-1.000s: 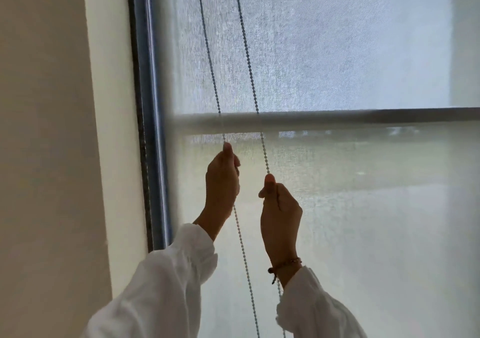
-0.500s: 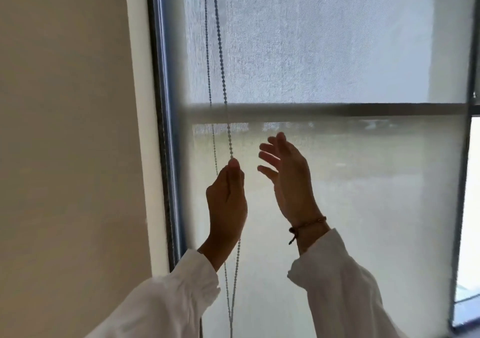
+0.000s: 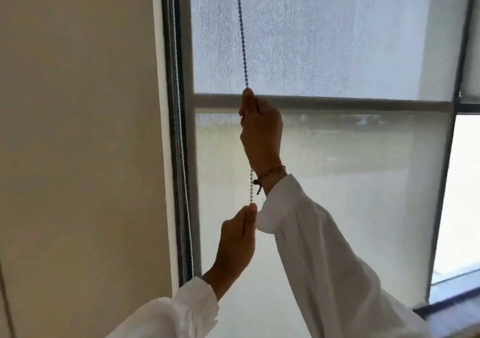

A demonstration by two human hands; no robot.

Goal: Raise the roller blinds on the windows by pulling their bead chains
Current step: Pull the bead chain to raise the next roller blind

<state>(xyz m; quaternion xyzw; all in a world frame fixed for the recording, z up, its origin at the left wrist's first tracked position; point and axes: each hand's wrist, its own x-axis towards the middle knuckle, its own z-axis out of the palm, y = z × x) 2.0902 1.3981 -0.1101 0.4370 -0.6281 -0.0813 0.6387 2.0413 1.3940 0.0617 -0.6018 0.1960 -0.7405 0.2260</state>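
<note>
A translucent white roller blind (image 3: 337, 39) covers the window pane in front of me. One strand of its bead chain (image 3: 241, 31) runs down from the top of the view, taut. My right hand (image 3: 261, 130) is shut on that strand at the level of the horizontal window bar (image 3: 363, 102). A short length of chain (image 3: 251, 187) shows between my hands. My left hand (image 3: 237, 241) pinches the same strand lower down, just under my right wrist. The other strand (image 3: 183, 143) hangs straight along the left window frame.
A beige wall (image 3: 78, 130) fills the left side. The dark window frame (image 3: 174, 130) stands beside it. At the right, a vertical frame post (image 3: 446, 156) separates an uncovered bright pane (image 3: 465, 195). A sill (image 3: 454, 311) shows at the lower right.
My right hand, open half a second ago, has shut on the chain high up. My left hand has moved down the strand. The view has shifted right.
</note>
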